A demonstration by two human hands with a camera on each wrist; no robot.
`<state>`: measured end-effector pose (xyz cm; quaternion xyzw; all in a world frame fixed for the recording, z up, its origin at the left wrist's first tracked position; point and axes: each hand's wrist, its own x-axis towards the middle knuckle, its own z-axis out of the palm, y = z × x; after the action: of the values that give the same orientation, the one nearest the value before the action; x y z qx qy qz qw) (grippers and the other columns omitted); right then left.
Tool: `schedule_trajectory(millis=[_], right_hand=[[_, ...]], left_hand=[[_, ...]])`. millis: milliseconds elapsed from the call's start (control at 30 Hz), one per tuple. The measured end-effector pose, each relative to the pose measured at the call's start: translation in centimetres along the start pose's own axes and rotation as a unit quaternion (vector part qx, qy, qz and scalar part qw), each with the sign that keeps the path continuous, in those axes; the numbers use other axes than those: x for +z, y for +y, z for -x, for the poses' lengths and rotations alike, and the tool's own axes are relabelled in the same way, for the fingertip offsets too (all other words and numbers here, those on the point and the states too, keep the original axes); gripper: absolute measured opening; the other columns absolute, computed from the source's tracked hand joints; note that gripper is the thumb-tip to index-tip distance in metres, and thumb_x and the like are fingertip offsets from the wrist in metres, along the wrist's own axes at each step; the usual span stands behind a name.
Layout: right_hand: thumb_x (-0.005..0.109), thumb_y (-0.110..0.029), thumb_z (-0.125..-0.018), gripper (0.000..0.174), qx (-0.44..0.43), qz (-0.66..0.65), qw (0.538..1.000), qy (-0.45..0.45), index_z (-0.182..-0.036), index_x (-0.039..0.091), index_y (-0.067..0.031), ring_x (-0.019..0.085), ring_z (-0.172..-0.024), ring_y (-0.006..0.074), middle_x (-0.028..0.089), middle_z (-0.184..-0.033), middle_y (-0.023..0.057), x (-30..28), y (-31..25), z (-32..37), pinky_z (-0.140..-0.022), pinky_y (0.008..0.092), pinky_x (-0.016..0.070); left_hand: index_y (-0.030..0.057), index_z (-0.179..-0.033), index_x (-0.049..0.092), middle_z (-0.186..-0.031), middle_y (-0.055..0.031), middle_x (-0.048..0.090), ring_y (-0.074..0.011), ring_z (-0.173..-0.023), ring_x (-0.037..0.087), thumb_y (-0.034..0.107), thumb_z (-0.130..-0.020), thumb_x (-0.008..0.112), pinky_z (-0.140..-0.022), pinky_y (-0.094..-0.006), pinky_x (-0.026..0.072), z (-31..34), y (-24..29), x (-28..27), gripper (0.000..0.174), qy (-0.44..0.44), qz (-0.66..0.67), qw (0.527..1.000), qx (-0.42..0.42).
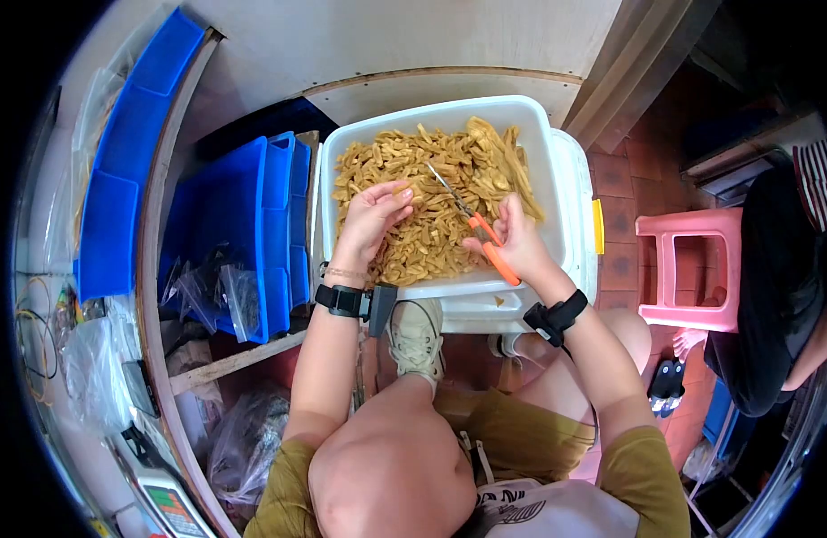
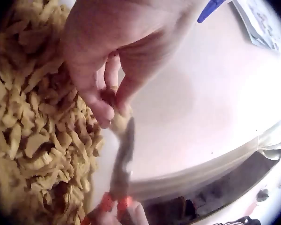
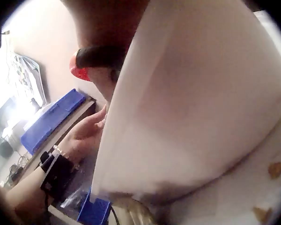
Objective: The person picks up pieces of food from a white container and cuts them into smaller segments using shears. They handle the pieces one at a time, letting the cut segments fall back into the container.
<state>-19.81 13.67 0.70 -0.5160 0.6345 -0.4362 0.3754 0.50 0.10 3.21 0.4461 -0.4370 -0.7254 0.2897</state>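
Note:
A white plastic tub (image 1: pixel 558 206) in front of me holds a heap of cut yellow-brown strips (image 1: pixel 391 161), with longer, wider pieces (image 1: pixel 492 143) at its far right. Over the heap, my left hand (image 1: pixel 370 224) pinches a small yellow-brown piece (image 2: pixel 119 124) between thumb and fingers. My right hand (image 1: pixel 518 247) grips orange-handled scissors (image 1: pixel 479 224), blades pointing toward the left hand. In the left wrist view the blades (image 2: pixel 123 157) reach the lower end of the piece. The tub's wall (image 3: pixel 187 103) hides most of the right hand in the right wrist view.
Under the tub is a white lid (image 1: pixel 577 179) with a yellow latch (image 1: pixel 599 226); small scraps lie on it. Blue bins (image 1: pixel 225 211) holding plastic bags stand at left, beside a wooden shelf edge. At right are a pink stool (image 1: pixel 691 224) and another person in dark clothing (image 1: pixel 772 296).

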Motion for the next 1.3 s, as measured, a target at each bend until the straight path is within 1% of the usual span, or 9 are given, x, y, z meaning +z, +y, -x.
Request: schedule_trajectory(millis=[200,467,600,800,867,900,1000,1067,1300], right_hand=[[0.084,-0.024,-0.068,0.062,-0.002,0.007,1.0,-0.021,-0.091,0.029,-0.0092,0.033,-0.057,0.0088,0.035,-0.062,0.0007,-0.2,-0.4,0.2,-0.05,0.0252,0.0345],[0.084,-0.029,-0.067,0.064,0.009,0.052,0.997,-0.054,-0.095,0.031,-0.0083,0.042,-0.059,0.0137,0.041,-0.066,0.0021,-0.3,-0.5,0.1,-0.056,0.0283,0.0402],[0.084,-0.028,-0.068,0.063,-0.006,0.041,0.998,-0.057,-0.096,0.031,-0.0081,0.042,-0.059,0.0134,0.042,-0.066,0.0021,-0.3,-0.4,0.2,-0.056,0.0281,0.0404],[0.082,-0.028,-0.07,0.062,0.004,0.004,0.996,-0.084,-0.099,0.031,-0.0074,0.045,-0.064,0.0134,0.047,-0.072,0.0049,-0.4,-0.4,0.2,-0.059,0.0289,0.0418],[0.082,-0.03,-0.07,0.065,0.003,0.036,0.996,-0.084,-0.101,0.031,-0.007,0.048,-0.067,0.0147,0.05,-0.076,0.0071,-0.4,-0.2,0.2,-0.061,0.0295,0.0431],[0.082,-0.03,-0.07,0.065,0.003,0.036,0.996,-0.084,-0.101,0.031,-0.007,0.048,-0.067,0.0147,0.05,-0.076,0.0071,-0.3,-0.1,0.3,-0.061,0.0295,0.0431],[0.083,-0.033,-0.068,0.068,-0.044,0.037,0.997,-0.052,-0.102,0.031,-0.0069,0.052,-0.07,0.0164,0.052,-0.078,0.0079,0.0,0.4,0.3,-0.063,0.0301,0.0445],[0.083,-0.047,-0.063,0.076,-0.04,0.064,0.996,-0.042,-0.102,0.032,-0.0063,0.062,-0.069,0.0306,0.058,-0.075,0.0137,-0.1,0.4,0.2,-0.064,0.0372,0.0484],[0.081,-0.041,-0.066,0.068,-0.027,0.087,0.995,-0.039,-0.099,0.032,-0.0064,0.06,-0.067,0.0336,0.056,-0.072,0.0155,-0.2,-0.3,0.4,-0.061,0.0392,0.0476]], left_hand=[[0.0019,-0.109,0.059,-0.1,-0.004,0.064,-0.0134,-0.085,0.062,0.014,-0.09,0.061,-0.072,-0.0221,0.0503,0.4,0.3,0.0,0.023,0.027,0.044,0.998,-0.031],[0.0032,-0.107,0.057,-0.1,-0.0041,0.061,-0.0116,-0.086,0.057,0.011,-0.088,0.064,-0.075,-0.0214,0.0468,0.6,-0.6,0.8,0.022,0.067,0.083,0.992,0.067],[0.0034,-0.105,0.058,-0.097,-0.0033,0.061,-0.0103,-0.083,0.057,0.008,-0.086,0.066,-0.073,-0.0213,0.0469,0.8,-0.7,1.4,0.021,0.061,0.085,0.992,0.066],[0.0018,-0.099,0.058,-0.088,-0.0056,0.065,-0.0111,-0.076,0.061,0.004,-0.086,0.065,-0.066,-0.0203,0.0481,0.7,-1.2,1.4,0.015,-0.004,0.07,0.996,0.055],[0.0015,-0.1,0.059,-0.088,-0.006,0.065,-0.013,-0.078,0.064,0.002,-0.087,0.061,-0.066,-0.0206,0.0487,0.4,-1.5,0.9,0.014,-0.09,0.087,0.992,0.015],[0.0015,-0.1,0.059,-0.088,-0.006,0.065,-0.013,-0.078,0.064,0.002,-0.087,0.061,-0.066,-0.0206,0.0487,0.5,-1.2,1.0,0.014,-0.09,0.087,0.992,0.015],[0.0013,-0.101,0.059,-0.087,-0.0059,0.065,-0.0142,-0.08,0.065,0.0,-0.087,0.059,-0.066,-0.0207,0.0492,0.5,-0.6,1.0,0.014,-0.113,0.076,0.991,-0.015],[0.0013,-0.099,0.06,-0.087,-0.0057,0.065,-0.0141,-0.079,0.065,-0.001,-0.087,0.058,-0.065,-0.0205,0.0507,0.4,-0.4,1.0,0.012,-0.108,0.073,0.991,-0.042],[0.0012,-0.097,0.06,-0.09,-0.0081,0.064,-0.0184,-0.08,0.065,-0.001,-0.086,0.058,-0.068,-0.023,0.0534,-0.2,-0.7,0.2,0.011,-0.124,0.099,0.986,-0.059]])
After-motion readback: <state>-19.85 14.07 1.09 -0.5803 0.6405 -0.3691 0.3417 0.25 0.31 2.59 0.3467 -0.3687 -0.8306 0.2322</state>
